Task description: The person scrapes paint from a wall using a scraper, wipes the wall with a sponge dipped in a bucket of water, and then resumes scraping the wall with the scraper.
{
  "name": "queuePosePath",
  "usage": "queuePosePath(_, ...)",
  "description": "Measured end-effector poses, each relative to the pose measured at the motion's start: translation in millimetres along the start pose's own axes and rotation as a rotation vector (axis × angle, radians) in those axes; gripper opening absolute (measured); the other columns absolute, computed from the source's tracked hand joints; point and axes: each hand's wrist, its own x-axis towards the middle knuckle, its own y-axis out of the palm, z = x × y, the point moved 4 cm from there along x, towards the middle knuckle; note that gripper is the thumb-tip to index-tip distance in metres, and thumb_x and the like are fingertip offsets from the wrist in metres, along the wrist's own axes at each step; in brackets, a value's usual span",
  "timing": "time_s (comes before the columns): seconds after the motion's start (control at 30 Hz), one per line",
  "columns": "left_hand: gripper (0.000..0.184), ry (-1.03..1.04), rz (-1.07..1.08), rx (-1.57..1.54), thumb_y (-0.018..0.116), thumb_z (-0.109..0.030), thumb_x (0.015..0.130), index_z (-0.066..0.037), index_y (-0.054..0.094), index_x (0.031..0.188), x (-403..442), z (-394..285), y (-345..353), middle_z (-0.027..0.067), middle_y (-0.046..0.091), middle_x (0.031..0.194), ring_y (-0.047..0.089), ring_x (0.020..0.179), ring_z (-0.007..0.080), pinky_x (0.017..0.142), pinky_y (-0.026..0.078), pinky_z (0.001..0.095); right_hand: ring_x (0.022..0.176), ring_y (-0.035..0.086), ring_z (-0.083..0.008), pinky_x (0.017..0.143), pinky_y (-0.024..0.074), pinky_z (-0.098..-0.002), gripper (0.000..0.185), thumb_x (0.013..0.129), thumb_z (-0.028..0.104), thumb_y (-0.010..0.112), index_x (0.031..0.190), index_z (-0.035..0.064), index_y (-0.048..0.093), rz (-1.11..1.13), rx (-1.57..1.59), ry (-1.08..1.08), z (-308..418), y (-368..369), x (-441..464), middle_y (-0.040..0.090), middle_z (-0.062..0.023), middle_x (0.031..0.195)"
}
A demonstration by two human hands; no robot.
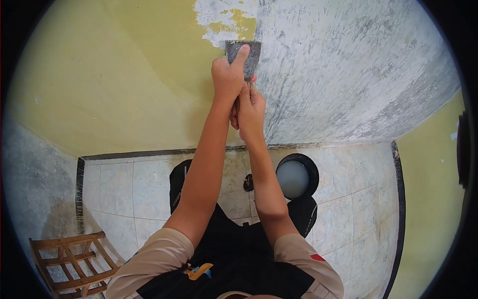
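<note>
A scraper (252, 58) with a wide grey metal blade rests its edge against the wall, at the lower end of a white patch (219, 22) where the yellow-green paint is gone. My left hand (228, 77) grips it near the blade, thumb pressed flat on the metal and the other fingers mostly hidden behind. Just below, my right hand (252, 113) is closed around the handle, of which only a little shows. Yellow-green paint (164, 55) covers the wall on the left; on the right the surface is a bare, streaky grey-white (343, 70).
A black bucket (312, 174) of cloudy liquid stands on the tiled floor (338, 219) by my right leg. A small dark object (248, 183) lies between my legs. At lower left is a wooden slatted rack or stool (74, 259). Dark skirting (134, 153) edges the floor.
</note>
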Motion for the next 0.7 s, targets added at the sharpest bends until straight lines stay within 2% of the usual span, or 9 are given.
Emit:
queuePosePath(0.07,0.036,-0.045,0.007,0.036,0.075,-0.03,0.097,0.005,0.072,0.088,-4,-4,1,0.008,0.068,0.078,0.061,0.059,0.0152,0.048,0.055,0.0317,0.039,0.038,-0.0065,0.034,0.0285,-0.0257,0.034,0.113,0.028,0.048,0.092,0.0041,0.058,-0.001,0.003,-0.01,3,2,-1,0.049,0.0003,0.059)
queuePosePath(0.17,0.034,-0.051,0.013,0.049,0.075,-0.029,0.097,0.004,0.072,0.089,-4,-4,1,0.0075,0.068,0.077,0.061,0.06,0.0146,0.048,0.055,0.0317,0.038,0.038,-0.007,0.034,0.0281,-0.0262,0.033,0.113,0.028,0.047,0.093,0.0041,0.058,0.002,-0.027,-0.027,2,0,1,0.049,0.0002,0.058)
queuePosePath(0.2,0.034,-0.051,0.015,0.04,0.075,-0.029,0.097,0.004,0.072,0.089,-3,-4,4,0.0075,0.068,0.077,0.061,0.06,0.0146,0.048,0.055,0.0317,0.038,0.038,-0.007,0.034,0.0281,-0.0262,0.033,0.113,0.028,0.047,0.093,0.0041,0.058,0.002,-0.035,-0.03,3,-1,1,0.049,0.0002,0.058)
queuePosePath(0.27,0.047,0.0,-0.024,-0.009,0.077,-0.032,0.096,0.009,0.069,0.074,1,-5,7,0.0101,0.066,0.064,0.062,0.047,0.0173,0.042,0.054,0.0347,0.037,0.038,-0.0078,0.034,0.0281,-0.0265,0.033,0.113,0.028,0.047,0.094,0.0037,0.058,0.007,-0.034,-0.018,7,-1,3,0.049,-0.0001,0.057)
queuePosePath(0.47,0.047,0.075,-0.011,-0.022,0.076,-0.032,0.097,0.008,0.068,0.073,3,-5,7,0.0084,0.065,0.063,0.06,0.046,0.0168,0.04,0.053,0.0355,0.035,0.038,-0.0085,0.034,0.0282,-0.0268,0.033,0.113,0.027,0.046,0.092,0.0042,0.056,-0.018,-0.092,-0.008,12,0,3,0.049,-0.0006,0.056)
queuePosePath(0.7,0.046,0.019,-0.023,-0.067,0.076,-0.03,0.096,0.007,0.067,0.072,2,-11,11,0.0077,0.064,0.064,0.057,0.047,0.0154,0.041,0.054,0.0356,0.036,0.038,-0.0083,0.034,0.0285,-0.0269,0.033,0.113,0.028,0.048,0.091,0.0045,0.056,-0.016,-0.102,-0.017,17,0,3,0.049,-0.0008,0.056)
